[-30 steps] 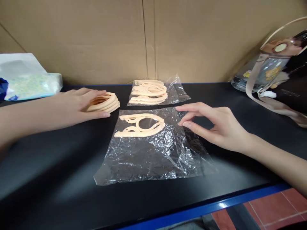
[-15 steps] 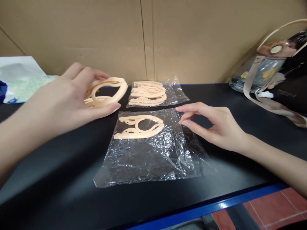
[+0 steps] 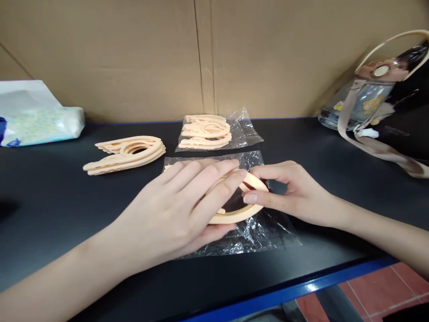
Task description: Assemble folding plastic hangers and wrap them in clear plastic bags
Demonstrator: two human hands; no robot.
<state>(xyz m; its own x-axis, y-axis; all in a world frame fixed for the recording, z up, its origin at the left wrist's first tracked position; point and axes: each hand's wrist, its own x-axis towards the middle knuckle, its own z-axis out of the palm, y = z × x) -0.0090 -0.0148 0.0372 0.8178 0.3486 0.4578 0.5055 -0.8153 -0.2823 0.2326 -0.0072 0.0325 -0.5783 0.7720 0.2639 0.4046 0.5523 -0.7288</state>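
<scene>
A cream plastic folding hanger (image 3: 234, 218) is held between both hands above a clear plastic bag (image 3: 268, 239). My left hand (image 3: 187, 201) is wrapped over it from the left and covers much of its length. With thumb and forefinger, my right hand (image 3: 290, 192) pinches the rounded end. Under my left hand, another hanger lies on the bag, mostly hidden. Left of the hands, a stack of similar folding hangers (image 3: 150, 152) rests on the table. Behind, several more hangers (image 3: 204, 130) lie in a second clear bag (image 3: 246, 134).
The black table (image 3: 50, 192) has a blue front edge (image 3: 295, 290). A tissue pack (image 3: 43, 125) lies at the back left. A clear bottle (image 3: 378, 96) with a strap and a black bag (image 3: 409, 120) stand back right. A brown cardboard panel (image 3: 134, 58) rises behind.
My left hand has moved right and toward me from the hanger stack, bringing a hanger over the front bag. My right hand has closed on the hanger's rounded end.
</scene>
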